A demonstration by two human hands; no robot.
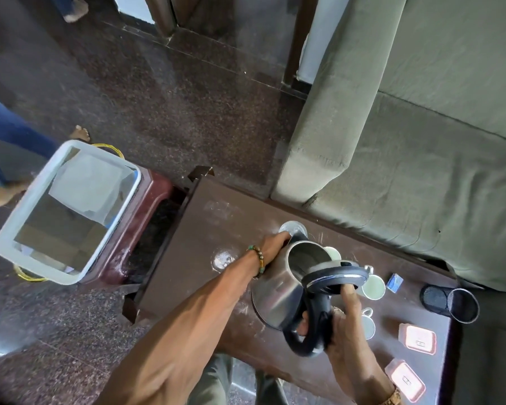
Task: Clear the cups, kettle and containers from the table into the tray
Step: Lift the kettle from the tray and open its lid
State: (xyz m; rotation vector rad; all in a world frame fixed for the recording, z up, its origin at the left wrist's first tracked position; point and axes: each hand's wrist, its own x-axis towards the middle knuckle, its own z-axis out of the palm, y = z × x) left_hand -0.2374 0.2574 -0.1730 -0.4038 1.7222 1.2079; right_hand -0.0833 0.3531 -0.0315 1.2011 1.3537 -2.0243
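A steel kettle (278, 285) with a black handle and its lid raised is tilted just above the brown table (187, 244). My right hand (345, 323) grips the handle, the thumb up near the lid. My left hand (275, 247) holds the kettle's far side by the spout. White cups (373, 287) stand just right of the kettle, one more (368, 325) below them. Two pink-lidded containers (418, 338) (406, 380) lie at the table's right end. The white tray (67, 211) sits on a maroon stool at the left.
A black mesh holder (450, 302) lies on its side at the right, a small blue box (394, 282) beside it. Clear glasses (292, 229) (223, 260) stand near the kettle. A green sofa (406, 156) borders the table. A person's feet (3, 194) stand by the tray.
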